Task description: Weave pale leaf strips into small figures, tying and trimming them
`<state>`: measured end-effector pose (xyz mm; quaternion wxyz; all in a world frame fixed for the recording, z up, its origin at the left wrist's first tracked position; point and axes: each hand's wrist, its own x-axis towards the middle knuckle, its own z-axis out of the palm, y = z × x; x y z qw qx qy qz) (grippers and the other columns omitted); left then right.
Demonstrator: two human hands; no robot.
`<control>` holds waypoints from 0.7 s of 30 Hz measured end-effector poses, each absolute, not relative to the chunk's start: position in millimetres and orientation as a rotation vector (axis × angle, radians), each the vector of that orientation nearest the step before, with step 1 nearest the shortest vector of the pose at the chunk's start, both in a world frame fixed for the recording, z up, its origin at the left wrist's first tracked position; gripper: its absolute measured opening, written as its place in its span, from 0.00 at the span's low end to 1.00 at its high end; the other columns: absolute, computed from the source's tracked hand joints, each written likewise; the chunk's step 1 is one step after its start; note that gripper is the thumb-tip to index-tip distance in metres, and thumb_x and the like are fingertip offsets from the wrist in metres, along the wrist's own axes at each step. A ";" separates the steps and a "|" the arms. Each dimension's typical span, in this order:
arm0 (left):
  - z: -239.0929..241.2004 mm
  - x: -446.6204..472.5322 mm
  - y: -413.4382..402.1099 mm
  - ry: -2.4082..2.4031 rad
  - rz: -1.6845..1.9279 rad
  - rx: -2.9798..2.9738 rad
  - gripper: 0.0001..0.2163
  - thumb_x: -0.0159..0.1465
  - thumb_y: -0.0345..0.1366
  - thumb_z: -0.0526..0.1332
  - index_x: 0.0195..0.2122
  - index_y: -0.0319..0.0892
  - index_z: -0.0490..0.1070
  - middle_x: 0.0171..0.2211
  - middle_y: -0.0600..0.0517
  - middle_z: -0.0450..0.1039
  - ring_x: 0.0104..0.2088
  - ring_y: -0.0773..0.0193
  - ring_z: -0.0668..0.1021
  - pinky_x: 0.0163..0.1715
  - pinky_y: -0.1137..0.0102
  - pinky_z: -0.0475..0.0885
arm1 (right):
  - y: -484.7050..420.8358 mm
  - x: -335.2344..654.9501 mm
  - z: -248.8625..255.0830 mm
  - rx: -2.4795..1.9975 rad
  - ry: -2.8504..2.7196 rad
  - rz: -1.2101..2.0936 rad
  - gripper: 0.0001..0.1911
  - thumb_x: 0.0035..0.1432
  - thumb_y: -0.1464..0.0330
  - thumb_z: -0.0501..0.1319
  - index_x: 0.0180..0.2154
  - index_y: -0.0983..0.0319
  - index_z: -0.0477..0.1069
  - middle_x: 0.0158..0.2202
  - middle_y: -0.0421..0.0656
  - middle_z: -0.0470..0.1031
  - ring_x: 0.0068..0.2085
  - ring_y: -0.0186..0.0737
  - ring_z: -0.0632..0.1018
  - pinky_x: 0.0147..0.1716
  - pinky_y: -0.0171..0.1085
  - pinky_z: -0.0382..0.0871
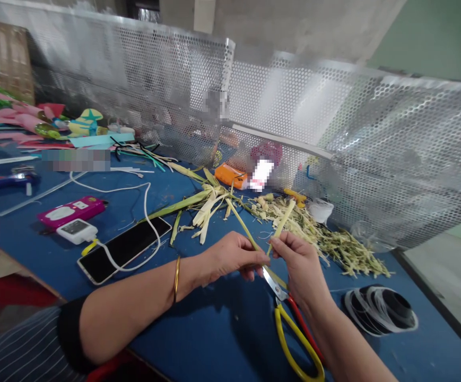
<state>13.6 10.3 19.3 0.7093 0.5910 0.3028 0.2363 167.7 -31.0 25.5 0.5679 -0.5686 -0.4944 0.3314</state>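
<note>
My left hand [234, 257] and my right hand [299, 262] meet over a blue table [198, 329]. Both pinch thin pale green leaf strips [281, 223] that fan upward in a V from my fingers. My left fingers close on the long strip [240, 220] running up to the left; my right thumb and fingers close on the shorter one. Scissors with yellow and red handles [294, 329] lie on the table just below my right hand, untouched. A gold bangle [176, 278] circles my left wrist.
Cut leaf scraps [333, 244] heap behind my hands, longer leaves [198, 207] to the left. A phone [124, 248] on a white cable, a pink case [71, 210], an orange box [230, 175] and a wire coil [379, 310] lie about. A perforated metal screen [373, 148] borders the table.
</note>
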 end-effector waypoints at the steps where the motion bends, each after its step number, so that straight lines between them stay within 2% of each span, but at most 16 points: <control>1: 21.1 13.7 9.6 0.673 0.523 1.300 0.13 0.53 0.45 0.69 0.26 0.39 0.77 0.22 0.52 0.75 0.19 0.71 0.72 0.23 0.74 0.68 | -30.7 166.8 24.2 -1.332 -1.149 0.751 0.17 0.49 0.59 0.65 0.18 0.60 0.63 0.17 0.35 0.62 0.23 0.33 0.62 0.26 0.34 0.58; 5: 27.3 13.3 6.9 0.694 0.512 1.291 0.09 0.54 0.40 0.67 0.25 0.39 0.77 0.21 0.52 0.74 0.18 0.71 0.72 0.22 0.74 0.68 | -28.9 167.4 18.4 -1.352 -1.144 0.655 0.17 0.52 0.60 0.64 0.19 0.60 0.62 0.18 0.35 0.62 0.23 0.33 0.63 0.26 0.34 0.58; 8: 26.3 12.5 6.2 0.703 0.517 1.295 0.10 0.55 0.40 0.67 0.24 0.38 0.76 0.22 0.51 0.74 0.18 0.72 0.72 0.22 0.74 0.67 | -30.7 175.2 22.7 -1.491 -1.311 0.556 0.19 0.58 0.58 0.59 0.20 0.60 0.65 0.19 0.37 0.65 0.24 0.35 0.66 0.27 0.35 0.59; 10: 23.7 12.3 6.4 0.719 0.531 1.316 0.13 0.55 0.43 0.67 0.23 0.38 0.75 0.22 0.51 0.74 0.18 0.71 0.72 0.21 0.74 0.67 | -34.7 181.5 31.5 -1.629 -1.481 0.259 0.19 0.62 0.57 0.55 0.23 0.61 0.69 0.22 0.40 0.69 0.26 0.38 0.69 0.30 0.37 0.60; 12: 21.6 12.8 6.3 0.739 0.529 1.352 0.15 0.53 0.47 0.67 0.23 0.37 0.75 0.21 0.51 0.73 0.18 0.70 0.72 0.21 0.74 0.66 | -39.8 185.3 41.8 -1.655 -1.575 -0.201 0.17 0.63 0.58 0.55 0.29 0.61 0.74 0.29 0.45 0.73 0.32 0.42 0.72 0.36 0.41 0.61; 14: 21.4 13.9 5.4 0.760 0.513 1.408 0.17 0.52 0.48 0.67 0.21 0.38 0.74 0.19 0.52 0.71 0.18 0.70 0.71 0.20 0.74 0.65 | -43.7 184.6 49.7 -1.574 -1.656 -0.385 0.13 0.62 0.60 0.57 0.34 0.60 0.76 0.35 0.47 0.75 0.38 0.45 0.73 0.40 0.43 0.61; 15: 21.9 14.7 4.5 0.765 0.509 1.438 0.17 0.52 0.48 0.67 0.20 0.38 0.73 0.18 0.53 0.70 0.17 0.70 0.70 0.20 0.74 0.64 | -44.7 182.6 51.7 -1.537 -1.727 -0.297 0.12 0.62 0.61 0.58 0.35 0.60 0.77 0.36 0.47 0.75 0.38 0.45 0.73 0.39 0.42 0.62; 17: 23.6 16.2 2.2 0.758 0.501 1.501 0.16 0.53 0.46 0.65 0.18 0.39 0.70 0.16 0.55 0.67 0.16 0.71 0.68 0.18 0.74 0.62 | -44.4 176.9 51.8 -1.500 -1.830 0.105 0.11 0.60 0.62 0.59 0.32 0.59 0.77 0.33 0.45 0.75 0.35 0.42 0.74 0.35 0.39 0.64; 19: 25.1 17.4 0.0 0.752 0.480 1.559 0.14 0.54 0.41 0.63 0.17 0.40 0.69 0.15 0.56 0.66 0.15 0.71 0.67 0.18 0.74 0.61 | -42.1 171.4 48.0 -1.491 -1.771 0.546 0.11 0.56 0.61 0.60 0.27 0.60 0.74 0.27 0.42 0.72 0.28 0.38 0.72 0.28 0.37 0.64; 21: 25.9 17.8 -1.6 0.765 0.466 1.598 0.12 0.55 0.38 0.61 0.16 0.40 0.69 0.15 0.56 0.66 0.15 0.71 0.66 0.18 0.74 0.60 | -39.7 167.8 43.1 -1.486 -1.616 0.792 0.12 0.52 0.61 0.63 0.23 0.61 0.70 0.21 0.38 0.68 0.23 0.36 0.68 0.23 0.35 0.60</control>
